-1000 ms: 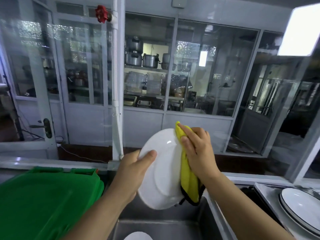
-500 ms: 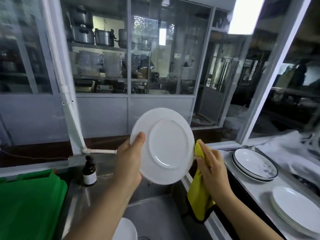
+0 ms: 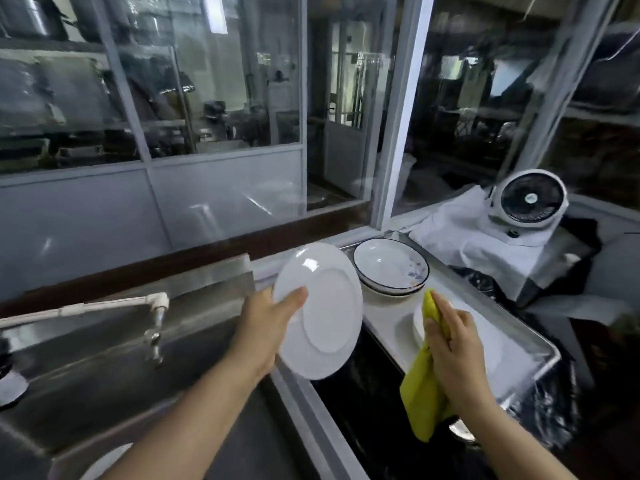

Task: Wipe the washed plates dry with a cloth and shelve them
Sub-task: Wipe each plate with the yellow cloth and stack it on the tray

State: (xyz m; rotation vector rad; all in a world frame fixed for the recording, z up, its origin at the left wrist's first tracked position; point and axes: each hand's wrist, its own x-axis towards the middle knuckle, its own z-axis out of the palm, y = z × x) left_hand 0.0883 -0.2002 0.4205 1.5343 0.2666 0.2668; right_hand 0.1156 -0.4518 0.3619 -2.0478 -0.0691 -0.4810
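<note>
Holding the white plate (image 3: 320, 311) by its rim in your left hand (image 3: 265, 327), with the yellow cloth (image 3: 424, 389) bunched in your right hand (image 3: 453, 348), you look finished wiping. Next, set it on the plate stack (image 3: 417, 323) at three o'clock.

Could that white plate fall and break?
Maybe. The left hand grips the white plate only at its rim, tilted, over the counter edge beside the sink; a slip could drop it. Swinging right, it might also knock the blue-rimmed bowls, which sit close by.
</note>
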